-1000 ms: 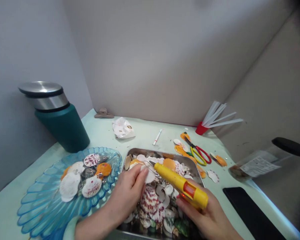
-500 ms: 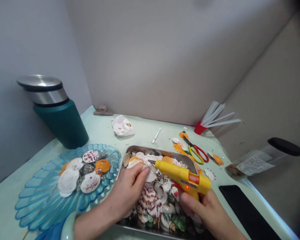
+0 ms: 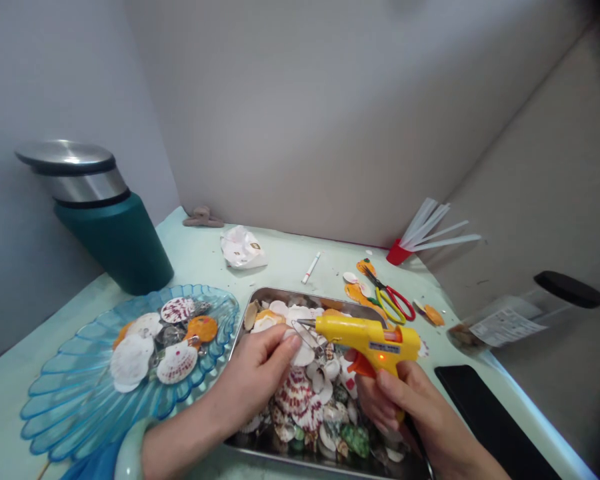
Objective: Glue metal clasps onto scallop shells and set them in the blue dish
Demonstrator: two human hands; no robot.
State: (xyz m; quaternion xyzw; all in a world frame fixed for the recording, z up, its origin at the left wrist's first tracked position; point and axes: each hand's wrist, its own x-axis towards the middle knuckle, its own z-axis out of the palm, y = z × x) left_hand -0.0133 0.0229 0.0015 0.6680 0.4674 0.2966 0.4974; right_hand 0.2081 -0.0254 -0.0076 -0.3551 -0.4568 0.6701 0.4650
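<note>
Head view, clock read from the middle of the metal tray [image 3: 300,457]. Wraps the right hand [image 3: 405,393] round the grip of a yellow glue gun [image 3: 373,335], at 2 o'clock over the tray, a small orange-red light glowing on its side. Aims the dark nozzle [image 3: 307,323] toward 9 o'clock, tip just beside the left thumb; cannot tell contact from a narrow gap. Pinches thumb and fingers of the left hand [image 3: 263,363], at 10 o'clock, together on a thin wire-like piece [image 3: 303,333], partly hidden, between 11 and 12 o'clock; cannot tell whether to count the pale disc [image 3: 304,355] just below as pinched too. Shows shells [image 3: 295,393] heaped in the tray beneath both hands. Has a blue dish [image 3: 70,393] with more shells at 9 o'clock, a teal bottle [image 3: 115,247] at 10, crumpled paper [image 3: 243,247] at 11 and scissors [image 3: 391,303] at 2.
</note>
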